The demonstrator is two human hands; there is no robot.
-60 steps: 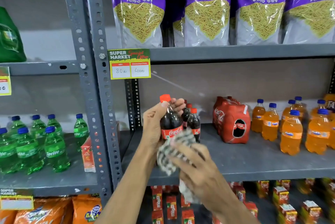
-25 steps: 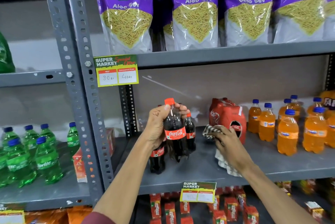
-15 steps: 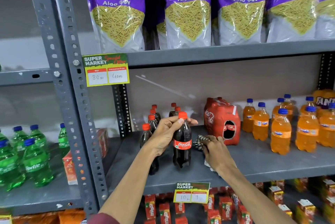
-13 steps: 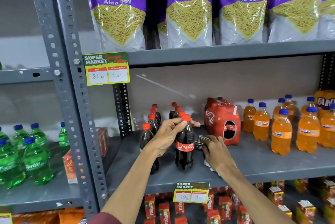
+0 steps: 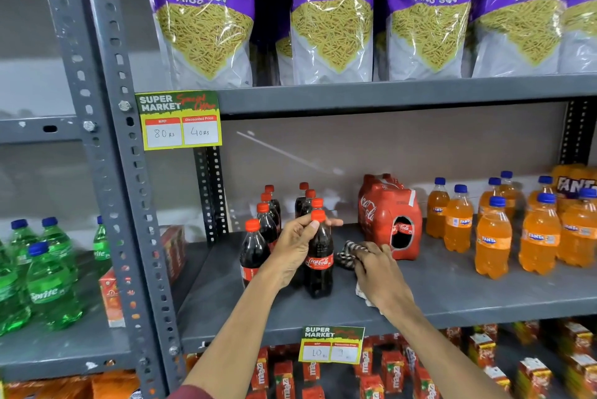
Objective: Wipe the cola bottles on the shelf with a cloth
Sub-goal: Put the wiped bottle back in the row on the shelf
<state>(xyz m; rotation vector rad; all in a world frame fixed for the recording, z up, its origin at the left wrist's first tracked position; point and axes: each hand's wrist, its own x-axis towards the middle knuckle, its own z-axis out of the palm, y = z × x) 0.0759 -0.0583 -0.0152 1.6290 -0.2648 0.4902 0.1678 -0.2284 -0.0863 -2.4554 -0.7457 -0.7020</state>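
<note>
Several small cola bottles with red caps stand in two rows on the grey middle shelf (image 5: 452,295). My left hand (image 5: 295,250) grips the front bottle of the right row (image 5: 319,264) at its neck and shoulder; the bottle stands upright on the shelf. Another cola bottle (image 5: 253,250) stands just left of my wrist. My right hand (image 5: 379,272) rests on the shelf to the right of the held bottle, pressing down a checked cloth (image 5: 347,256), whose dark end sticks out toward the bottle.
A red shrink-wrapped cola pack (image 5: 387,214) stands right behind my right hand. Orange soda bottles (image 5: 492,237) fill the shelf's right side. Green soda bottles (image 5: 48,279) are on the left rack beyond the upright post (image 5: 129,204). Snack bags (image 5: 329,17) sit above.
My left hand brought the cola bottle down from the air and set it on the shelf. My right hand moved the cloth off the bottle and down onto the shelf.
</note>
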